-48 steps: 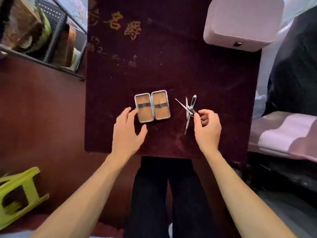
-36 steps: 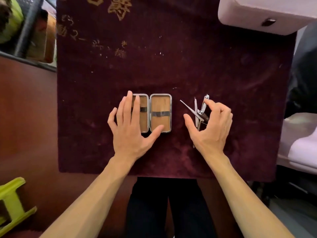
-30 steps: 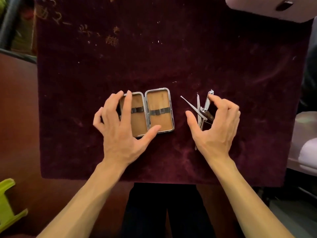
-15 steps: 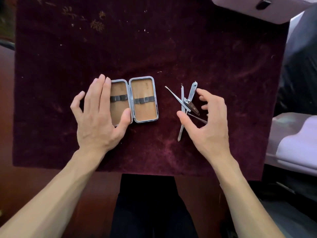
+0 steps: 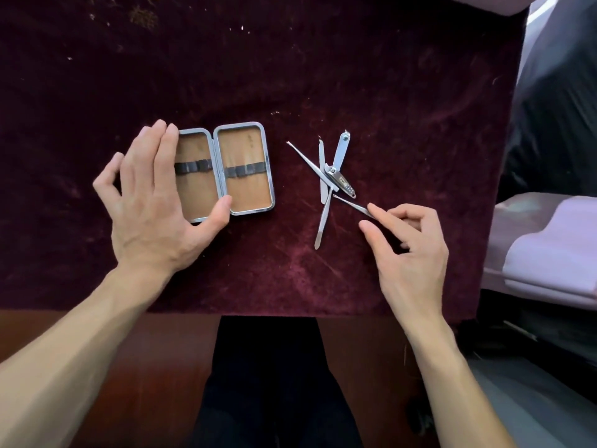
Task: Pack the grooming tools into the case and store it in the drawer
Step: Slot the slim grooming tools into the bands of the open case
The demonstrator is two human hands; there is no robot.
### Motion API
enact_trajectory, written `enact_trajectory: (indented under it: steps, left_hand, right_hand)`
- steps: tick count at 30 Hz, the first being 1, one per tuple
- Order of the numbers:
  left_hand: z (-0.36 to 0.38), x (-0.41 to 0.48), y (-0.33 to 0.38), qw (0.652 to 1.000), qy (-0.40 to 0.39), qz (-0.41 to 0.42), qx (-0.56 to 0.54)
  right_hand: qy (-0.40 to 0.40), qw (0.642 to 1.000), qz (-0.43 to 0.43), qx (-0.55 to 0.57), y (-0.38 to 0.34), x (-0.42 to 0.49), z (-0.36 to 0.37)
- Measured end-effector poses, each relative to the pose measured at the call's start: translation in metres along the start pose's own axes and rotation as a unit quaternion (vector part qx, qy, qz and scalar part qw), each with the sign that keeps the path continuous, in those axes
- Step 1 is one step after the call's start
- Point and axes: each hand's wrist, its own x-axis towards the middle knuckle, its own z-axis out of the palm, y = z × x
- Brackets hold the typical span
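Note:
A small metal case (image 5: 245, 169) lies open flat on the dark red velvet cloth (image 5: 290, 76), tan lining up, a dark elastic band across each half. My left hand (image 5: 151, 202) rests on its left half, thumb at the near rim. To the right lies a crossed pile of steel tools: a nail clipper (image 5: 339, 169), a nail file (image 5: 321, 169), a long thin tool (image 5: 324, 221) and a pointed probe (image 5: 307, 161). My right hand (image 5: 407, 250) pinches the near end of a thin pick (image 5: 352, 204), which still touches the cloth.
The cloth covers a reddish-brown wooden table (image 5: 145, 367). A pale lilac box corner (image 5: 504, 4) shows at the top right. Lilac bedding (image 5: 549, 247) and dark fabric (image 5: 562, 108) lie off the table's right edge. My dark-trousered legs (image 5: 268, 383) are below.
My right hand has drawn back from over the tool pile toward me and to the right, closing thumb and forefinger on the thin pick. My left hand stays on the case.

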Motion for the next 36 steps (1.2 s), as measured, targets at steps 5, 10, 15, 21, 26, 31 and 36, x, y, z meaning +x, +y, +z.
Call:
enact_trajectory:
  steps: [5, 10, 15, 21, 26, 31, 36]
  left_hand:
    - [0.001, 0.001, 0.002, 1.000, -0.006, 0.000, -0.006]
    - [-0.002, 0.000, 0.004, 1.000, -0.002, -0.005, 0.002]
    - [-0.002, 0.001, 0.003, 1.000, 0.001, -0.003, 0.006]
    - [-0.001, 0.000, 0.001, 1.000, 0.007, 0.005, 0.006]
    - [-0.002, 0.002, -0.001, 1.000, 0.001, 0.019, -0.011]
    - [-0.001, 0.002, -0.002, 0.999, -0.002, 0.032, 0.014]
    - [0.001, 0.001, -0.002, 0.999, 0.011, 0.029, 0.018]
  right_hand:
    - [0.032, 0.999, 0.009, 0.008, 0.000, 0.001, 0.005]
    - [0.059, 0.998, 0.028, 0.011, 0.000, -0.004, 0.012]
    - [0.068, 0.997, 0.035, 0.014, -0.006, -0.008, 0.017]
    - [0.069, 0.995, 0.072, 0.005, -0.012, -0.008, 0.014]
    - [0.069, 0.995, 0.073, 0.007, -0.019, -0.008, 0.015]
    - [0.049, 0.996, 0.073, -0.007, -0.023, -0.006, 0.011]
    - [0.005, 0.997, 0.054, -0.063, -0.029, -0.012, 0.008]
